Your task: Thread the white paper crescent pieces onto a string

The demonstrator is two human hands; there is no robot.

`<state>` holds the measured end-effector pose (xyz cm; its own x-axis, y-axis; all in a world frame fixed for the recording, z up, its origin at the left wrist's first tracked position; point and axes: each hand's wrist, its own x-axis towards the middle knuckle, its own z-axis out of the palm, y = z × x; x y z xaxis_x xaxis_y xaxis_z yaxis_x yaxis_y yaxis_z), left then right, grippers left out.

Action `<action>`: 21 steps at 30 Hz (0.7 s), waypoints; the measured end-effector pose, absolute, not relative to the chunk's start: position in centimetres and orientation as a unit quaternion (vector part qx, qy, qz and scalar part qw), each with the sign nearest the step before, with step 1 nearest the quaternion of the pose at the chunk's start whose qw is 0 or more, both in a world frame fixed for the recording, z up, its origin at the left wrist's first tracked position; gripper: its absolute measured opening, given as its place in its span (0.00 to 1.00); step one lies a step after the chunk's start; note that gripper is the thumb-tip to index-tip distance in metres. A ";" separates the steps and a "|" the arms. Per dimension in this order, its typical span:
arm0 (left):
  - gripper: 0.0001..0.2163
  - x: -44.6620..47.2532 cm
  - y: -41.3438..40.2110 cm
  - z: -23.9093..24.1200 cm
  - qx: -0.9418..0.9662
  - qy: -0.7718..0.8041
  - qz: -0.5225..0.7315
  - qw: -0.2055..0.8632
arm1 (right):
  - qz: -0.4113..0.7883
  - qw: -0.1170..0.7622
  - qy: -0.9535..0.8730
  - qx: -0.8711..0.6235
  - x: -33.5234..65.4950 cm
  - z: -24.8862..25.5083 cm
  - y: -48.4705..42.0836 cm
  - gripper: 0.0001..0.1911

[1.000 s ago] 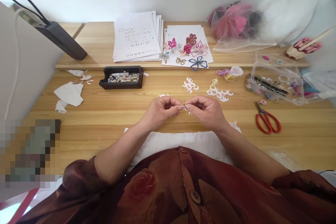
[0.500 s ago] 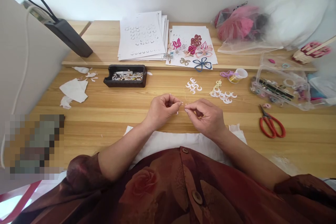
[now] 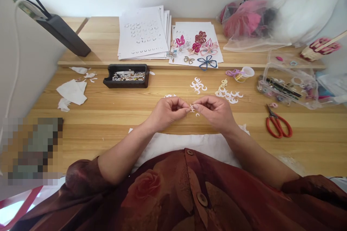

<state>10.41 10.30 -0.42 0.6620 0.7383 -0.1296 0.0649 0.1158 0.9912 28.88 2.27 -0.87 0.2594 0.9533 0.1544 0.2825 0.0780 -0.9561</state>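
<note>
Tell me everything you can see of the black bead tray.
The black tray is an oblong, open-topped box, plastic-looking, with a cutout in its left end. It sits upright on the wooden table, close in front of the raised shelf; contact is unclear. Silvery and golden beads lie inside with a pale, slender piece.

Small white crescents [image 3: 192,108] in a tight cluster between the fingertips of the left hand [image 3: 170,112] and right hand [image 3: 215,112], tips and curves pointing different ways, too tiny for finer detail. Just below, one separate white crescent [image 3: 197,114], apart from the cluster, hanging or lying unclear.
</note>
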 end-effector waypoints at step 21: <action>0.08 10.7 10.1 -1.0 0.627 0.392 0.315 0.595 | 0.057 0.445 -0.698 -0.558 27.6 -1.1 1.1 0.08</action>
